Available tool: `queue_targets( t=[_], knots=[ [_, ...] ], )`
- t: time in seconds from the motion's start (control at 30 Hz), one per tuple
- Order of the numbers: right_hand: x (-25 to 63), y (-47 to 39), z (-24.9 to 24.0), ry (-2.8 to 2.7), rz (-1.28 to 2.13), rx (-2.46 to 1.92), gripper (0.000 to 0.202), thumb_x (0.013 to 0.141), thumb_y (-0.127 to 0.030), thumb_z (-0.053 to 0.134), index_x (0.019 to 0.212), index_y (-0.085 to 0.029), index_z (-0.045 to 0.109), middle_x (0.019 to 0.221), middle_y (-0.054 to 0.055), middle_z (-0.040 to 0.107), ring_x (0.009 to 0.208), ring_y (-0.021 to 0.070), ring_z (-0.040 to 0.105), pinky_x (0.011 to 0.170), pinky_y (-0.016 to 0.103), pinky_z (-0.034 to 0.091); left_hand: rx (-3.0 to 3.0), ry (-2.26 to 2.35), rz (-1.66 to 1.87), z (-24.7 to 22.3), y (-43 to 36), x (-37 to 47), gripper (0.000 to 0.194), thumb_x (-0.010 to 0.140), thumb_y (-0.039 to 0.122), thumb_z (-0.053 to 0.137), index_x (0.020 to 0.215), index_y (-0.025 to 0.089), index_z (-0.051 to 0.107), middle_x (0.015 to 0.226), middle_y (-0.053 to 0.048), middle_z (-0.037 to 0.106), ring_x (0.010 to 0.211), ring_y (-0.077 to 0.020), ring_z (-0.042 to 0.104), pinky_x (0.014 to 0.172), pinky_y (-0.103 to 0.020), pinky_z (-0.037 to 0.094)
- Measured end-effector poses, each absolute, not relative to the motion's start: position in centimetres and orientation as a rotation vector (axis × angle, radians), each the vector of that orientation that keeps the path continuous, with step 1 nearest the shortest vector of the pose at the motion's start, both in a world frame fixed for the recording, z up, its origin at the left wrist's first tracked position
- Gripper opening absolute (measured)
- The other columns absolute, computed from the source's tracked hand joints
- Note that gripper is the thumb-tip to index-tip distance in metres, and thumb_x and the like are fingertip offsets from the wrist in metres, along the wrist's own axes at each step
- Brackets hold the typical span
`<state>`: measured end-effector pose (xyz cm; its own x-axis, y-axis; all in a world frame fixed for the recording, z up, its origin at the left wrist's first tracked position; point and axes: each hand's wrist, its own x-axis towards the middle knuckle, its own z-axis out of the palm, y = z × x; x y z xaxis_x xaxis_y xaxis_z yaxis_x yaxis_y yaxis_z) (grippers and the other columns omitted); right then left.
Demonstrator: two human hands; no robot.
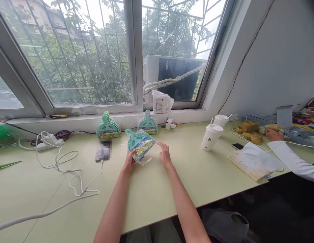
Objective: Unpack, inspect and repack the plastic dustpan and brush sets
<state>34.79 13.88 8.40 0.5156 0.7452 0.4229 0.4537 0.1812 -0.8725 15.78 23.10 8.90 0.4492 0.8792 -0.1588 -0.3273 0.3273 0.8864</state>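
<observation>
My left hand (130,161) grips the lower left side of a small teal dustpan and brush set (139,143). The set is tilted above the table, its handle up and to the left, with a printed yellow label and clear plastic wrapping that hangs loose below. Just right of the set is my right hand (165,153), its fingers stretched out and apart, holding nothing. Behind stand more teal dustpan sets, a stack (108,126) on the left and another group (147,123) on the right, both against the window ledge.
A phone-like device (103,151) lies left on a white cable. A power strip (49,144) is farther left. To the right are white paper cups (211,137), a tissue pack (253,160) and a dark phone (238,146). Another person's hand (274,134) is among yellowish objects.
</observation>
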Motion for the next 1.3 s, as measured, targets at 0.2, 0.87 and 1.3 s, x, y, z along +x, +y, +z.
queue_targets(
  t=[0.2, 0.87, 1.3],
  knots=[
    [33.8, 14.3, 8.6, -1.412, -0.181, -1.53, 0.018, 0.081, -0.019, 0.061, 0.085, -0.033, 0.072, 0.121, -0.002, 0.061, 0.123, 0.0226, 0.045, 0.1, 0.044, 0.035, 1.002, 0.717, 0.745, 8.8, 23.5, 15.4, 0.052, 0.072, 0.036, 0.064, 0.116, 0.015, 0.048, 0.099, -0.014, 0.067, 0.068, -0.0235, 0.068, 0.05, -0.029, 0.053],
    [35.2, 16.7, 6.2, -0.905, 0.558, -1.482, 0.068, 0.056, -0.026, 0.078, 0.115, -0.028, 0.044, 0.098, 0.0, 0.064, 0.086, 0.0178, 0.065, 0.079, 0.034, 0.052, 1.309, 0.671, 0.589, 10.5, 22.3, 14.8, 0.065, 0.073, 0.055, 0.061, 0.126, 0.021, 0.043, 0.115, -0.015, 0.061, 0.082, -0.0252, 0.066, 0.06, -0.034, 0.056],
    [35.2, 16.9, 6.3, -0.781, 0.316, -1.537, 0.054, 0.063, -0.026, 0.074, 0.107, -0.024, 0.042, 0.11, 0.007, 0.061, 0.1, 0.0208, 0.062, 0.082, 0.034, 0.05, 1.605, 0.587, 0.635, 9.1, 22.3, 15.4, 0.126, 0.054, 0.029, 0.083, 0.144, 0.041, -0.005, 0.139, -0.014, 0.041, 0.107, -0.0276, 0.059, 0.081, -0.037, 0.053]
  ],
)
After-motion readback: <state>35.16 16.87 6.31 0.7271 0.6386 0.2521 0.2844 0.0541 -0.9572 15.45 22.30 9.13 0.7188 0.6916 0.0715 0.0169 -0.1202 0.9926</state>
